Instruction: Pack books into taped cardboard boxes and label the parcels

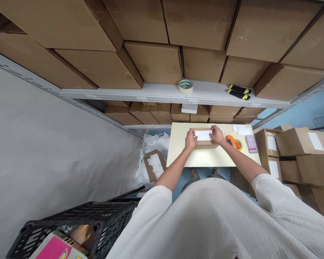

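A small cardboard box (207,144) rests on the cream tabletop (178,154) in front of me. Over its top lies a white paper label (203,135), held level between both hands. My left hand (191,139) pinches the label's left end, and my right hand (216,134) pinches its right end, both close against the box. Whether the label is stuck down cannot be told. Just right of my right hand are an orange tape dispenser (231,141) and a yellow tape roll (239,144). Farther right lies a blurred purple item (251,144) below some white labels (244,130).
A grey shelf (162,90) full of cardboard boxes spans the front, holding a tape roll (185,86) and yellow-black cutters (238,92). Labelled boxes (304,140) are stacked at right. At left are an open carton (150,171) and a black crate (116,216).
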A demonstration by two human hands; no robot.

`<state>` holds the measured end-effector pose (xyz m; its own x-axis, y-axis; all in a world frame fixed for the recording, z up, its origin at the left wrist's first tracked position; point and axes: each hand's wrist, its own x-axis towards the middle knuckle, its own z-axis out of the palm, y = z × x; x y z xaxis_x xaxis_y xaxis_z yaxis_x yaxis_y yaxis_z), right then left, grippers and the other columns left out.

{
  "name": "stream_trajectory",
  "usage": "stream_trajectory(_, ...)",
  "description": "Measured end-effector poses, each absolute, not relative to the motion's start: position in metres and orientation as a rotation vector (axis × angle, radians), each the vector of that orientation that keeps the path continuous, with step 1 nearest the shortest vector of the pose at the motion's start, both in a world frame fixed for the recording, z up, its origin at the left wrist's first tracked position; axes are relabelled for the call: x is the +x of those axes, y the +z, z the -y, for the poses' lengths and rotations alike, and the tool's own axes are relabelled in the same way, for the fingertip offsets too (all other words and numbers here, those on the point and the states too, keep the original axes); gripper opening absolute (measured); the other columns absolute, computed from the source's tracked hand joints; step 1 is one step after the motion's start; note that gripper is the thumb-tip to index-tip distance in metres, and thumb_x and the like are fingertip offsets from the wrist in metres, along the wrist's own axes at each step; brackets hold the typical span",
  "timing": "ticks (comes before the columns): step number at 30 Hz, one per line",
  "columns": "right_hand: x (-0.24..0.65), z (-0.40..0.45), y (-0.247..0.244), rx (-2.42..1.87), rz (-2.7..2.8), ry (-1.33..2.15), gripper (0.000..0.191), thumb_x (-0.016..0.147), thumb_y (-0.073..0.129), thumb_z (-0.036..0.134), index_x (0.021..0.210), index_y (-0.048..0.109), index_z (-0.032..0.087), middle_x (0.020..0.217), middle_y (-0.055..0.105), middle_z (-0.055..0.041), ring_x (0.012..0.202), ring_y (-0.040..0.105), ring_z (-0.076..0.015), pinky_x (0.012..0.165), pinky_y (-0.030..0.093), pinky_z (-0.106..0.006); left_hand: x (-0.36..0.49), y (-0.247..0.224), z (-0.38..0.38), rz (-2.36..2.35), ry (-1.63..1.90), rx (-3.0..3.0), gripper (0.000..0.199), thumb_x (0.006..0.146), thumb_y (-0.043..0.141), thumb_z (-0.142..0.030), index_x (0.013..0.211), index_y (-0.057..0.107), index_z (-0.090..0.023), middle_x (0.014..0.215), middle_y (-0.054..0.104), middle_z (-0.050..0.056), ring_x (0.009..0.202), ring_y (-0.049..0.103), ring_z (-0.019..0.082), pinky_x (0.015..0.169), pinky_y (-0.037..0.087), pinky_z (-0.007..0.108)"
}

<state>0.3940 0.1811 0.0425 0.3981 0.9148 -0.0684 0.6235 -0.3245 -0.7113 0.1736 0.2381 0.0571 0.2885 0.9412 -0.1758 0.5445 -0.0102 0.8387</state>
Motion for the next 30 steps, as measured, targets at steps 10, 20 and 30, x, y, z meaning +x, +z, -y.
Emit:
stream_trajectory(10,0.382,-0.178,0.05,-2.119,1.526,0.549,0.061,0.086,0.06,0.018,0.147,0.055,0.021,0.13,0.065,-0.0188,0.112,0.061,-0.0369,0.095,0.059,-0.055,0.174,0.049,-0.237,-1.336,0.502,1.842,0.022,0.096,0.063,-0.007,0.109,0.058,-0.025,0.12,0.063,0.01,0.101,0.066,0.026,0.095,0.051,0.04)
stream_trajectory(20,0.366,-0.159,0.053,-2.116,1.759,0.332,0.043,0.104,0.048,0.029,0.143,0.063,0.018,0.14,0.062,-0.0219,0.129,0.055,-0.0412,0.11,0.048,-0.062,0.166,0.055,-0.234,-1.112,0.394,2.242,0.033,0.101,0.05,-0.012,0.125,0.068,-0.023,0.146,0.063,0.018,0.144,0.053,0.036,0.122,0.039,0.053)
stream_trajectory(30,0.343,-0.141,0.032,-2.004,1.972,0.618,0.089,0.108,0.032,0.073,0.177,0.028,0.017,0.183,0.026,-0.0169,0.172,0.017,-0.0331,0.14,0.009,-0.06,0.156,0.037,-0.231,-0.903,0.12,2.435,0.077,0.105,0.045,-0.034,0.178,0.026,-0.015,0.184,0.027,0.017,0.173,0.017,0.033,0.141,0.001,0.057)
